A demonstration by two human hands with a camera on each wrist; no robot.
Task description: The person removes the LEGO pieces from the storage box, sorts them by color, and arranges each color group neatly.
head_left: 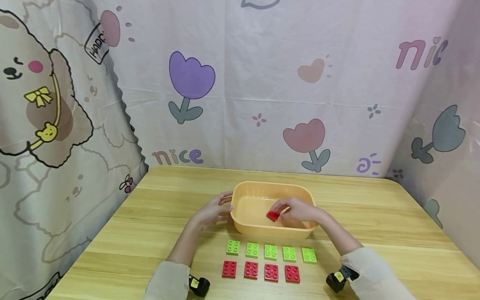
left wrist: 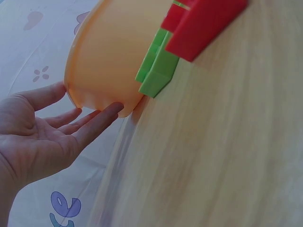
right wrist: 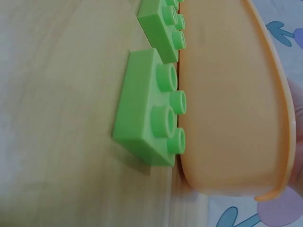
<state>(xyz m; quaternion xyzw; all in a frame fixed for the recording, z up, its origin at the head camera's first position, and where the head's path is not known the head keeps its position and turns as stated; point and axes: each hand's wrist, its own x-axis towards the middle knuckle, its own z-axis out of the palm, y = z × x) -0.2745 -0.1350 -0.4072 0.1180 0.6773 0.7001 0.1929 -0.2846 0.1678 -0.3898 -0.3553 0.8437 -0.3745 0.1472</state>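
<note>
An orange plastic basin (head_left: 275, 231) stands on the table. My left hand (head_left: 214, 211) is at its left end, and in the left wrist view the thumb meets the rim while fairly straight fingers (left wrist: 97, 125) lie against the outer wall. Reaching over the basin's right side, my right hand (head_left: 297, 209) pinches a red toy building brick (head_left: 273, 216) inside, tilted close over the floor. The right wrist view shows only a sliver of that hand (right wrist: 297, 137) behind the basin wall.
In front of the basin runs a row of several green bricks (head_left: 271, 252), studs up. Nearer to me lies a row of several red bricks (head_left: 271, 273). The wooden table (head_left: 150, 237) ends at a printed curtain (head_left: 255, 83) behind and at the sides.
</note>
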